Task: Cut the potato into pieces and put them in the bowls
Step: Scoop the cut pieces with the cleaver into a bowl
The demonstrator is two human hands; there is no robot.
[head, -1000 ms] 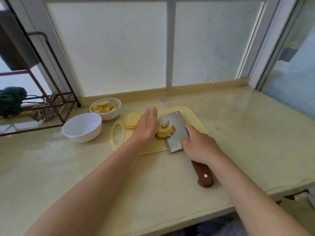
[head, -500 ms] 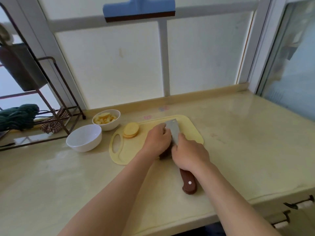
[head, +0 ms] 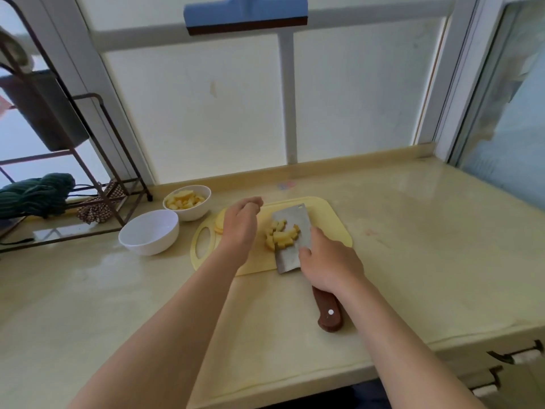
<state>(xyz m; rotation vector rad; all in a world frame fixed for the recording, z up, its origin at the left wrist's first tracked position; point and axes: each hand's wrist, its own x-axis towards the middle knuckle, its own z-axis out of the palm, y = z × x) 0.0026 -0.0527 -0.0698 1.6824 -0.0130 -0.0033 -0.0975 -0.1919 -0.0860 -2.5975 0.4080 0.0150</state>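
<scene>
Right hand (head: 330, 261) grips the wood-handled steel cleaver (head: 290, 256), diced yellow potato pieces (head: 280, 236) heaped on its blade above the pale yellow plastic cutting board (head: 333, 219); left hand (head: 240, 224) hovers slack, holding nothing; round white ceramic bowl (head: 149, 236) sits near the board's left edge

Pale yellow cutting board (head: 330, 214), white bowl (head: 147, 240), brown-handled cleaver (head: 290, 249)

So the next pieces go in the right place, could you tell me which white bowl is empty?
The nearer bowl, left of the cutting board, is empty; the farther bowl behind it already holds potato pieces.
</scene>
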